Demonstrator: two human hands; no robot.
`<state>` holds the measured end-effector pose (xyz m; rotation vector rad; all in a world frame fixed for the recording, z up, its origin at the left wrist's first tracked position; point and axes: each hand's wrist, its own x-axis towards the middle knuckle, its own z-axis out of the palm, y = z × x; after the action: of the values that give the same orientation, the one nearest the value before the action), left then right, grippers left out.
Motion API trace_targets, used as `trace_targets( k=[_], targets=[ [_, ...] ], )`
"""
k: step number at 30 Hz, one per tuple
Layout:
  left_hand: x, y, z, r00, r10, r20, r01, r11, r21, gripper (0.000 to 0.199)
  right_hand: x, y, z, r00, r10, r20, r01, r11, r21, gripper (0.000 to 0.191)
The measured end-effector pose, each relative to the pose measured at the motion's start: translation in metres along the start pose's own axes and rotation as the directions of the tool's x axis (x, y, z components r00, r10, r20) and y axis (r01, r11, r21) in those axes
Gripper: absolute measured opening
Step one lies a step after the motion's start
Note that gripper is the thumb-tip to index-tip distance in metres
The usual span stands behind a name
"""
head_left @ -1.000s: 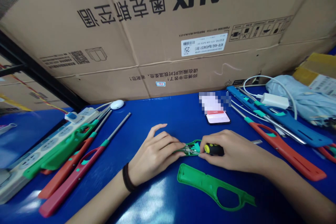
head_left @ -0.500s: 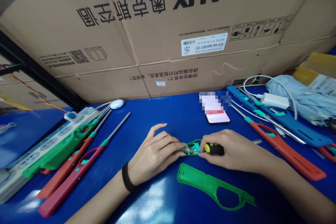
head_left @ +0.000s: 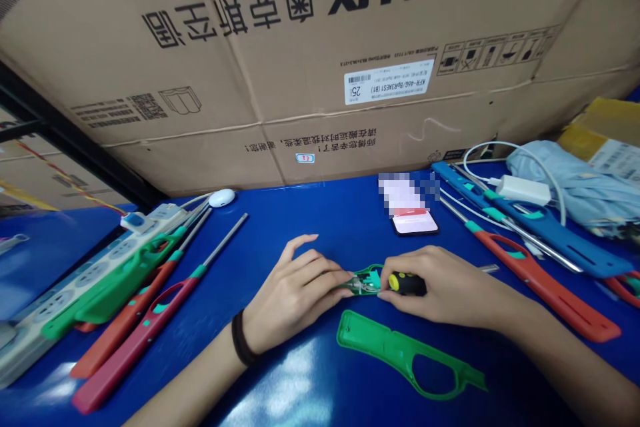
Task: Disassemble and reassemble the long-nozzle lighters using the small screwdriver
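In the head view, my left hand (head_left: 295, 290) pinches one end of an opened green stick lighter (head_left: 371, 280), whose inner parts show. My right hand (head_left: 443, 287) closes around a small screwdriver (head_left: 409, 283) with a black and yellow handle. Its fingertips reach the lighter's other end and hide part of it; the screwdriver's tip cannot be made out. Nearer to me, a loose green half-shell (head_left: 387, 345) with a trigger loop lies on the blue table (head_left: 290, 213), hollow side up.
On the left, a red lighter (head_left: 135, 340), an orange lighter (head_left: 117, 327) and a green lighter (head_left: 113, 287) lie by a power strip (head_left: 50, 303). On the right are an orange lighter (head_left: 545, 287), blue lighters (head_left: 570, 233), a charger (head_left: 525, 191) and a phone (head_left: 415, 223). A large carton (head_left: 225, 80) stands behind.
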<state>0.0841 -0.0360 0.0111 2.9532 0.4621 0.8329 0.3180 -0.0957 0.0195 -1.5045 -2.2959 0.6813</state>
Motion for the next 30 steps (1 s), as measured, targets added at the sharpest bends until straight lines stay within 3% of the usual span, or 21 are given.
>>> trace_targets(
  k=[10,20,30],
  targets=[
    [0.0003,0.0028,0.0005,1.000,0.005,-0.005,-0.005,1.000,0.003,0.013,0.0011,-0.0030,0.0059,0.998,-0.057,-0.024,0.057,0.998,-0.014,0.008],
    [-0.0007,0.0013,0.0009,1.000,0.007,0.000,-0.007,1.000,0.003,0.013,0.0010,-0.0027,0.0057,0.995,-0.062,-0.077,0.069,0.993,0.092,0.015],
    [-0.0001,0.0015,-0.0002,1.000,0.002,-0.027,-0.001,1.000,0.014,0.012,0.0025,0.0003,0.0059,0.996,-0.073,-0.056,0.078,0.994,0.083,0.013]
  ],
)
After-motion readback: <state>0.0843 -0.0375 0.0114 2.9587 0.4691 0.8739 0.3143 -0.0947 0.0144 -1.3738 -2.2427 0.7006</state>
